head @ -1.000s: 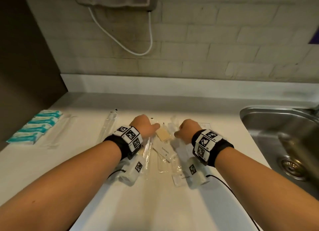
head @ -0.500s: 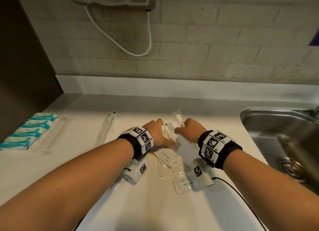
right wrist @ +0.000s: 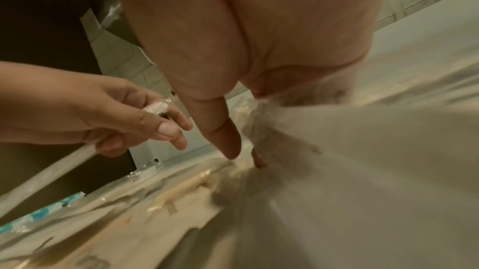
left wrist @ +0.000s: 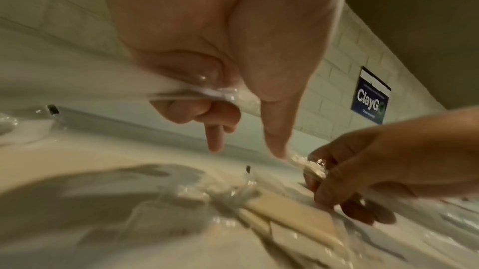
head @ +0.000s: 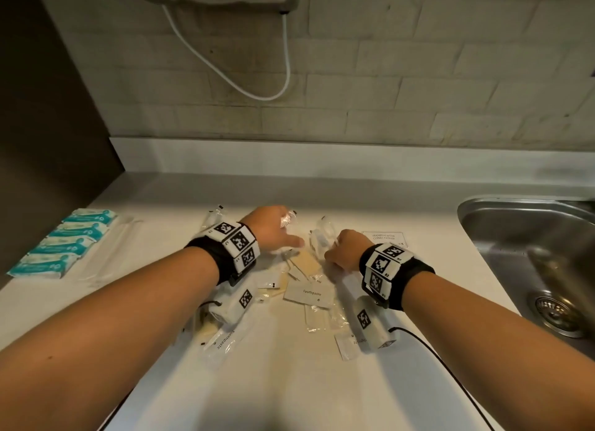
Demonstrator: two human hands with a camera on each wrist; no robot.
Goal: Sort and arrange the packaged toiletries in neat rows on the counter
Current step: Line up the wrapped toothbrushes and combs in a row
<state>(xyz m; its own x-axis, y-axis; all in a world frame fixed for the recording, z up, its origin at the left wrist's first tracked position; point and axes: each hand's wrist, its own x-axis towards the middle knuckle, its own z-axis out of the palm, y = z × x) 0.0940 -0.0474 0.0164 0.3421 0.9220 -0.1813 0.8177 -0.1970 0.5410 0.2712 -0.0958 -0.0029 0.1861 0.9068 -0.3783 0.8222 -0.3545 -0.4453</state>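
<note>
My left hand grips a long clear packet across its palm, with the thumb and forefinger pointing down; the packet's crinkled end sticks out past the knuckles. My right hand pinches another clear packet, which spreads blurred under it. Between and below the hands lies a loose pile on the white counter: beige combs in wrap and white toothpaste sachets. The fingertips of both hands are hidden in the head view.
A row of teal-and-white packets lies at the far left, with long clear packets beside it. One more clear packet lies behind my left wrist. A shampoo sachet and the steel sink are to the right.
The hands were together on the pile; they have since parted. My left hand has moved left and back with the long clear packet, and my right hand keeps its own packet.
</note>
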